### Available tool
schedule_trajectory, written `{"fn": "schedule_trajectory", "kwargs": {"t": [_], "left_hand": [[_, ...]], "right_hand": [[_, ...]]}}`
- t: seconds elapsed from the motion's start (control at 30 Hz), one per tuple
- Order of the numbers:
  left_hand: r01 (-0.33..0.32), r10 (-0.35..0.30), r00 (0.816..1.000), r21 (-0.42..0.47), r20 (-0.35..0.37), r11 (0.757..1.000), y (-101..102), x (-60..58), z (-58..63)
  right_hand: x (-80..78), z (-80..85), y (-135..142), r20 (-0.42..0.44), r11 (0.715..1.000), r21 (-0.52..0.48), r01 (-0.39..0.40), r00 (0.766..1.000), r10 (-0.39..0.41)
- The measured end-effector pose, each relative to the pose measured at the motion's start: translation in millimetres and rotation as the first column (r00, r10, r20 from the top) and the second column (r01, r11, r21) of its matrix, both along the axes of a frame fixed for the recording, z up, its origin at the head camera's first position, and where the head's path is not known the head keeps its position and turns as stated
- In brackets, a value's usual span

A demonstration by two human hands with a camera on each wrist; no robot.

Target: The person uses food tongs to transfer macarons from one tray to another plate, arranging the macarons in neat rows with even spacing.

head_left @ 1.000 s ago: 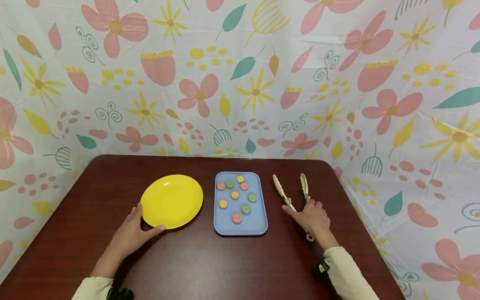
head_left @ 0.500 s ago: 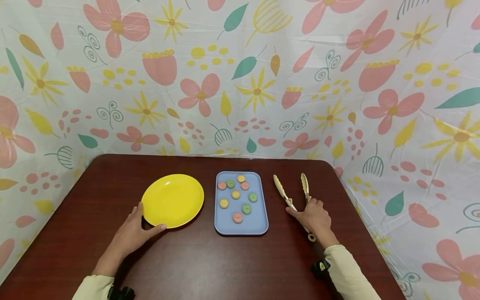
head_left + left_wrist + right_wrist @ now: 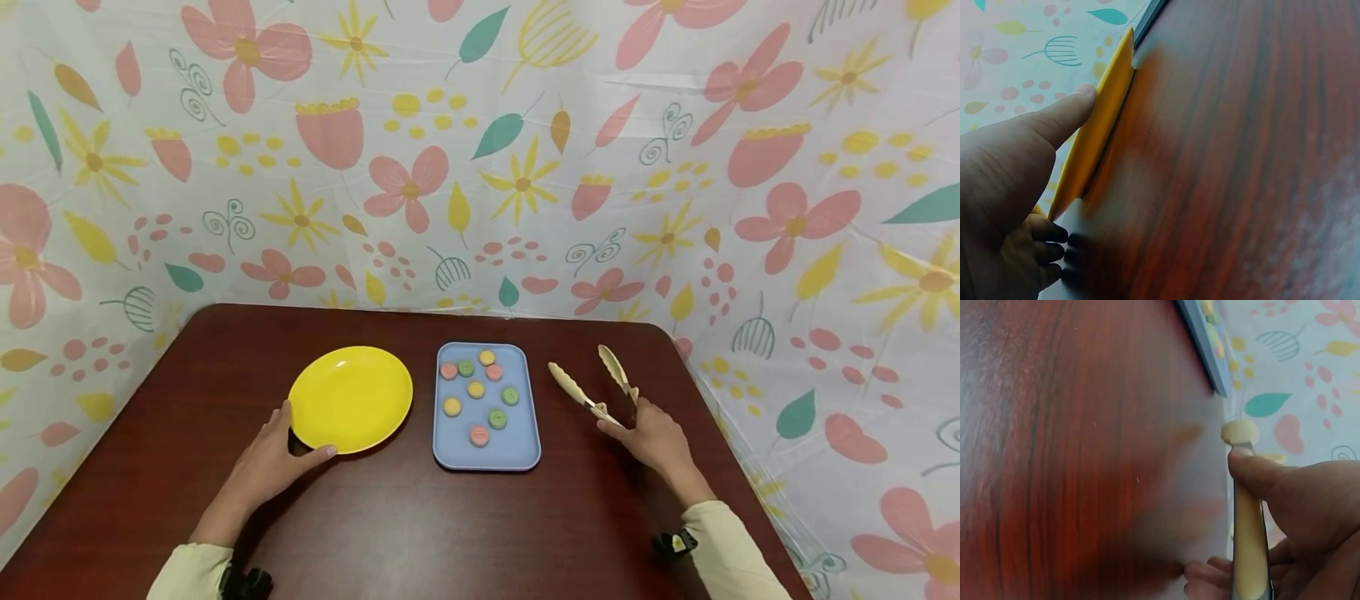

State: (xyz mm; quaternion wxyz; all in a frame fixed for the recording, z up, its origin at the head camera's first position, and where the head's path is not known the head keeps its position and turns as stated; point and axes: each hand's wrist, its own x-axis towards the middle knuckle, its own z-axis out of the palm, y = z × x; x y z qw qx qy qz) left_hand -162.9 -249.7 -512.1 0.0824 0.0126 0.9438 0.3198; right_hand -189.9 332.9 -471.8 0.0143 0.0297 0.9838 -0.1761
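Note:
A round yellow plate (image 3: 351, 400) lies at the left of the table. My left hand (image 3: 262, 467) holds its near-left rim, thumb on the front edge and fingers around the left side; in the left wrist view the thumb touches the plate's edge (image 3: 1094, 137). On the right, my right hand (image 3: 656, 442) grips a pair of tongs (image 3: 576, 387) with cream tips, spread apart and pointing away from me. The right wrist view shows the thumb on one tongs arm (image 3: 1249, 537) and fingers curled behind it. The hand hides the handle end.
Between the hands lies a blue rectangular tray (image 3: 457, 450) with several small pink, green and yellow macaron-like discs (image 3: 476, 389). The brown table (image 3: 405, 533) ends at a floral cloth backdrop (image 3: 480, 183) behind and at both sides.
My right hand has shifted to the right with the tongs, which now slant more to the left. The left hand stays at the plate. The head view has turned slightly.

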Motion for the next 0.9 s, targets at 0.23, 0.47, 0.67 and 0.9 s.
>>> {"fn": "schedule_trajectory", "kwargs": {"t": [0.23,0.47,0.67,0.9], "left_hand": [[-0.004,0.004,1.000,-0.007,-0.008,1.000,1,-0.7,1.0],[-0.043,0.044,0.999,0.034,-0.008,0.998,1,0.6,0.8],[-0.061,0.062,0.998,0.053,-0.019,0.997,1,-0.5,-0.7],[-0.064,0.065,0.998,0.054,-0.023,0.997,1,-2.2,-2.4]], "right_hand": [[8.5,10.6,8,-0.128,0.997,-0.038,-0.071,0.990,0.066],[16.9,29.6,4,-0.187,0.985,-0.039,-0.167,0.970,0.157],[23.7,45.3,-4,-0.164,0.967,-0.046,-0.250,0.957,0.240],[27.9,58.4,-17,-0.161,0.938,-0.042,-0.344,0.929,0.333]]}}
